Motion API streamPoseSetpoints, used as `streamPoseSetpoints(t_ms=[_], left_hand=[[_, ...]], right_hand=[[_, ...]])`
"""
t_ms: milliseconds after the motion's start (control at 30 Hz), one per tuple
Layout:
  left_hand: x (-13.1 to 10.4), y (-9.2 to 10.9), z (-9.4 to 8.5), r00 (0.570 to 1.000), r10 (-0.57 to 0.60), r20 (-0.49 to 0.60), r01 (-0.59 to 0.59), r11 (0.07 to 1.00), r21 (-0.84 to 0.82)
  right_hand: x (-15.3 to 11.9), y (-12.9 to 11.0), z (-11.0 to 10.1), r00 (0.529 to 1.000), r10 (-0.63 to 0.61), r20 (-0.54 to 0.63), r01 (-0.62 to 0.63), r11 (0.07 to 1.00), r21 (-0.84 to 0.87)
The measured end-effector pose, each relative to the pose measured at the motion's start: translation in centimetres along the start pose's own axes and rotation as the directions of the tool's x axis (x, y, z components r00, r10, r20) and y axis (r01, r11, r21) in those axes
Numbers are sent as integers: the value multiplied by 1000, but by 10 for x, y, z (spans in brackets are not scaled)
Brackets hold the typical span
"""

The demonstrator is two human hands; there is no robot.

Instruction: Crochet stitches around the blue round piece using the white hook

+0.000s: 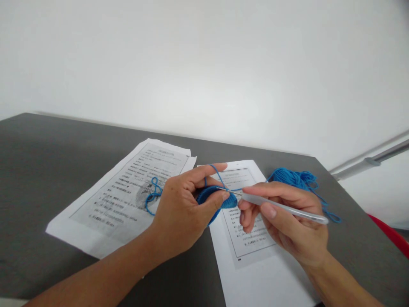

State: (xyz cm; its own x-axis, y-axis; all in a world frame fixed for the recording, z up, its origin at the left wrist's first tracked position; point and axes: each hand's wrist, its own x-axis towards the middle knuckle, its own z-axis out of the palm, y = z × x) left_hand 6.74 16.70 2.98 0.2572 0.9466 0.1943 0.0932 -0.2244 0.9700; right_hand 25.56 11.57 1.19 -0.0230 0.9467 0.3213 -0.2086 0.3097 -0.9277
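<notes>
My left hand (183, 204) pinches a round blue crocheted piece (209, 195) between thumb and fingers, its index finger stretched out with blue yarn looped over it. My right hand (287, 217) grips the pale handle of a crochet hook (284, 207) like a pen. The hook's thin metal shaft reaches left to the upper edge of the blue piece, near my left thumb tip. A strand of yarn runs from the piece to the right, behind my right hand, toward a loose blue yarn bundle (295, 178).
Two printed sheets lie on the dark grey table (79, 134): the left sheet (108, 196) and the right sheet (236, 273), partly under my hands. A curled blue yarn end (153, 194) rests over the left sheet. A white wall stands behind; a metal rail and something red are at right.
</notes>
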Motion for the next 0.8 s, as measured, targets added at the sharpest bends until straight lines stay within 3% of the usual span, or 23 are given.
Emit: streamPoseSetpoints(t_ms=[300,533,800], left_hand=[[-2,-3,4,997,17,-74,-17,1000,2],[-2,-7,4,998,-48,-38,41,986,-162],[-1,-6,4,984,-175,13,171,938,-303]], right_hand=[[7,5,21,979,113,-168,-62,958,279],[8,6,23,968,186,-169,-118,931,345],[7,6,23,969,187,-159,-117,923,368]])
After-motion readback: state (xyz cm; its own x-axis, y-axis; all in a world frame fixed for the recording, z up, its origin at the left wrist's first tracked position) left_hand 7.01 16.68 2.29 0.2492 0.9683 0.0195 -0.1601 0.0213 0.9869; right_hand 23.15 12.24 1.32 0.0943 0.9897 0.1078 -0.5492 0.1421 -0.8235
